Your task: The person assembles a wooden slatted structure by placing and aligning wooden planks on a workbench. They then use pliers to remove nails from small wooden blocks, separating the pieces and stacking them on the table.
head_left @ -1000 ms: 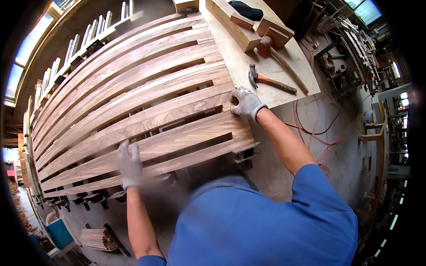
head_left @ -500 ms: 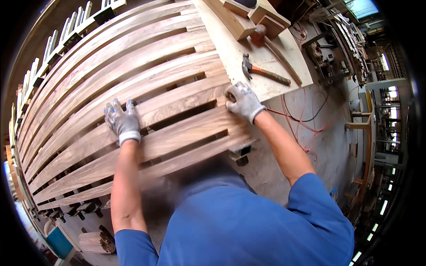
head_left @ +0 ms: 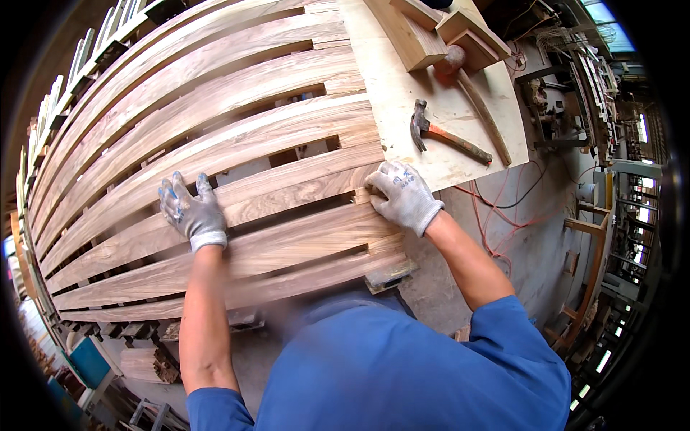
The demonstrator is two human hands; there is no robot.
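Observation:
My left hand [head_left: 192, 212], in a grey work glove, lies on the long brown wooden slats with its fingers spread. Its arm reaches over the nearest boards. Curled over the right end of a wavy-grained wooden slat [head_left: 305, 188] is my right hand [head_left: 404, 195], also gloved; its fingertips are partly hidden. The slats run side by side with narrow gaps, and short crosspieces join them at their right ends. Beyond my right hand, a claw hammer [head_left: 453, 142] with an orange and dark handle rests on a pale plywood sheet [head_left: 402, 86].
A mallet [head_left: 483, 113] with a reddish round head lies beside the hammer, near several wooden blocks [head_left: 413, 42]. Red and black cables [head_left: 496, 223] trail over the concrete floor at right. A bundle of wood pieces [head_left: 147, 365] sits low at left.
The view has shifted slightly, so the hammer and plywood sit farther right and lower. Both hands stay on the slats; the right hand shows its back more.

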